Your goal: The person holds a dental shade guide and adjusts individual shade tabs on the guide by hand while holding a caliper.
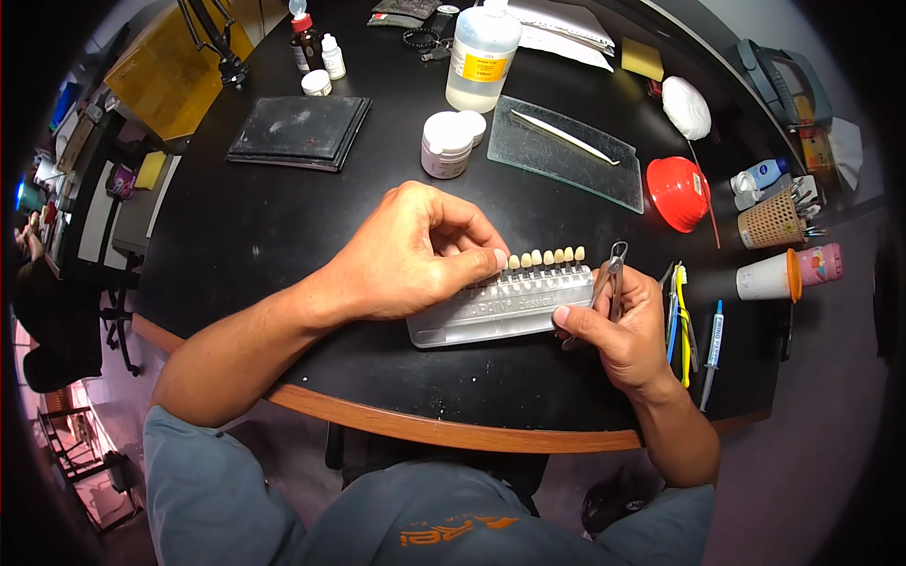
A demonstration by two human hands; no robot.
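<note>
A tooth shade guide (491,321), a clear holder with a row of tooth-shaped tabs (547,257) along its top, is held above the black table. My left hand (411,255) reaches over its left end, thumb and forefinger pinched on a tab in the row; the fingers hide the tabs there. At the opposite end, my right hand (625,330) grips the holder, thumb pressed on its front face. A slim metal hinged instrument (615,274) is also in that hand, its looped tip pointing up and its lower part hidden by the fingers.
Beyond my hands stand white jars (446,146), a large bottle (483,57) and a glass slab (566,156) with a white instrument on it. A dark flat case (300,132) lies left. To the right are a red bowl (676,193), brushes (681,325) and a syringe (714,349).
</note>
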